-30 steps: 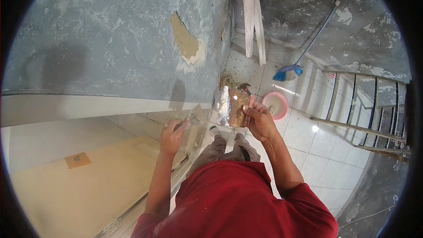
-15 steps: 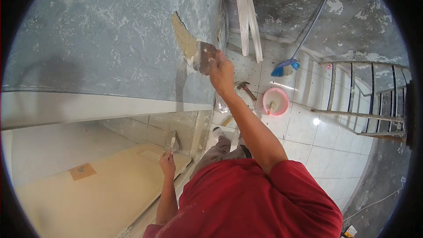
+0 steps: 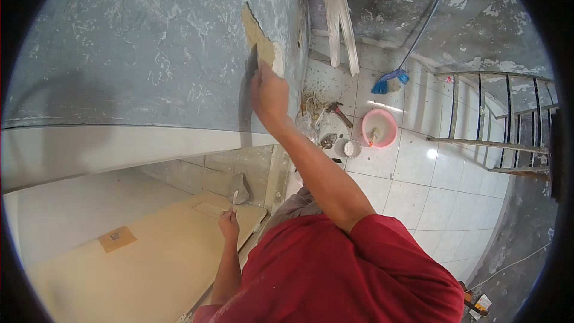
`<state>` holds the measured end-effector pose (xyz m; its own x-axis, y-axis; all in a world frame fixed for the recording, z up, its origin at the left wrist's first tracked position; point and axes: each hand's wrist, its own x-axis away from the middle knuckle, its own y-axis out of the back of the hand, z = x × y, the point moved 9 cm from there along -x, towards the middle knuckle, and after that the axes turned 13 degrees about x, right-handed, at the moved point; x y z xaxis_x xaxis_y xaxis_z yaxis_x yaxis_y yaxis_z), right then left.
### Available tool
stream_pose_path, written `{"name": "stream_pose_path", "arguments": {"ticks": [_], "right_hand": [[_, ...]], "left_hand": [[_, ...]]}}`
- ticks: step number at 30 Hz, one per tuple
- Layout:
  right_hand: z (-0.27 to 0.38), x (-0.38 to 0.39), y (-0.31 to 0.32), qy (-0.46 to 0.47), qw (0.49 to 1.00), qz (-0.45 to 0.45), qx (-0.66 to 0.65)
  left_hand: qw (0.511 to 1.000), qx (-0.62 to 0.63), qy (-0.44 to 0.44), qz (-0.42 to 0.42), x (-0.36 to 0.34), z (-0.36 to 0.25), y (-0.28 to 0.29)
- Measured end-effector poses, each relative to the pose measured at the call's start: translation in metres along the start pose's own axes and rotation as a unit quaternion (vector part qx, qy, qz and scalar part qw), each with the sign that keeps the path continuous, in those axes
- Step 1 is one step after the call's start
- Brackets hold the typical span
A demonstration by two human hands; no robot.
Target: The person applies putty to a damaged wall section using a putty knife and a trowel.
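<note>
My right hand [image 3: 271,94] is closed round a putty knife [image 3: 257,58], whose blade is seen nearly edge-on against the grey wall [image 3: 149,54]. The blade is at the left side of a jagged tan patch [image 3: 254,27], its lower right edge whitish; whether it touches the wall I cannot tell. Lower left, my left hand [image 3: 228,225] grips a second scraper [image 3: 239,186] by its thin handle, with the wide greyish blade pointing up and away. That hand hangs in front of a pale yellow board [image 3: 137,263], apart from the wall.
On the tiled floor stand a pink basin [image 3: 391,121], a hammer [image 3: 339,113] and a small white tub [image 3: 352,148], with debris nearby. A blue broom [image 3: 412,54] and white strips [image 3: 335,24] lean farther back. A metal ladder [image 3: 478,110] is at the right.
My right hand has moved left and slightly down, turning the putty knife from broadside to edge-on. My left hand stays nearly still. The view has shifted a little, and the small tub now shows.
</note>
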<state>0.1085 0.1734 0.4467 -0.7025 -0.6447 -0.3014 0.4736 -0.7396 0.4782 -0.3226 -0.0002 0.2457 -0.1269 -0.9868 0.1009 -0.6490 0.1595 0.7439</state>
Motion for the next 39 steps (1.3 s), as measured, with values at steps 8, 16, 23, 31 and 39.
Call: {"name": "stream_pose_path", "arguments": {"ticks": [8, 16, 23, 31, 39], "right_hand": [[0.018, 0.051, 0.029, 0.052, 0.996, -0.028, -0.073], [-0.036, 0.023, 0.015, -0.02, 0.997, -0.052, -0.062], [-0.015, 0.07, 0.025, 0.058, 0.99, -0.05, -0.119], [-0.059, 0.041, 0.001, -0.006, 0.996, -0.041, -0.078], [-0.051, 0.059, 0.017, -0.045, 0.991, -0.007, -0.127]], "left_hand": [[0.998, -0.038, 0.024, 0.033, -0.011, 0.016, 0.01], [0.998, -0.041, 0.011, 0.036, -0.026, 0.0, 0.017], [0.998, -0.024, 0.041, 0.049, -0.008, 0.0, 0.009], [0.996, -0.035, -0.008, 0.082, -0.018, -0.027, -0.011], [0.988, -0.055, 0.0, 0.144, -0.034, -0.045, -0.028]]}}
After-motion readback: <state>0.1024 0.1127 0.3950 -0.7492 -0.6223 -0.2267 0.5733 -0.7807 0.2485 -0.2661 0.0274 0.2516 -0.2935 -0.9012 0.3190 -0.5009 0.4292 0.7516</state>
